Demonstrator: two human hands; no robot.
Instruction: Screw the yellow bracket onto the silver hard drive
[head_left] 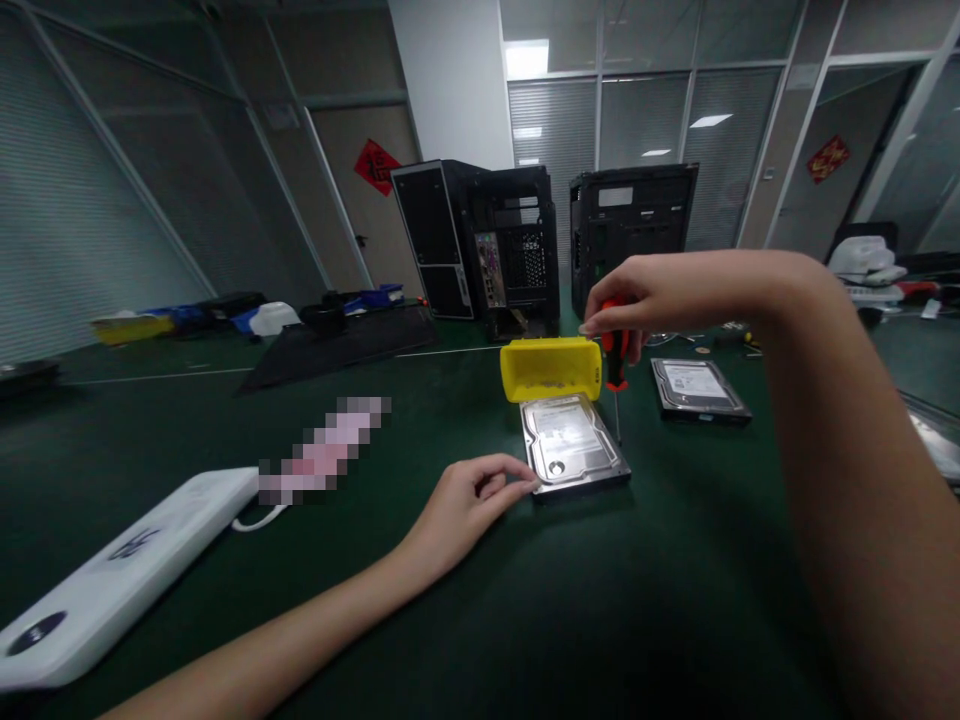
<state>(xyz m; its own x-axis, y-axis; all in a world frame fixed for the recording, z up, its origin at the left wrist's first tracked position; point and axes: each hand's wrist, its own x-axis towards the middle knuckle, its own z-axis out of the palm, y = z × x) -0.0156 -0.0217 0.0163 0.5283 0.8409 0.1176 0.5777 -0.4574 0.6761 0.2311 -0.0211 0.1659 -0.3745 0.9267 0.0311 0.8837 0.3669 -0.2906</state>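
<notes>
A silver hard drive [574, 440] lies flat on the dark green table, label side up. My left hand [480, 500] pinches its near left corner between thumb and fingers. Above its right side, my right hand [622, 300] is wrapped round a screwdriver [616, 365] with a red and black handle. The screwdriver points down, its thin shaft ending close to the drive's right edge; whether the tip touches the drive I cannot tell. A yellow plastic bin [551, 370], with small pieces inside, stands right behind the drive.
A second hard drive [697, 390] lies to the right. Black computer cases [442, 240] stand at the back. On the left are a white device [135, 570] with a cord and a dark mat [345, 340]. Assorted tools and parts lie along the far right edge.
</notes>
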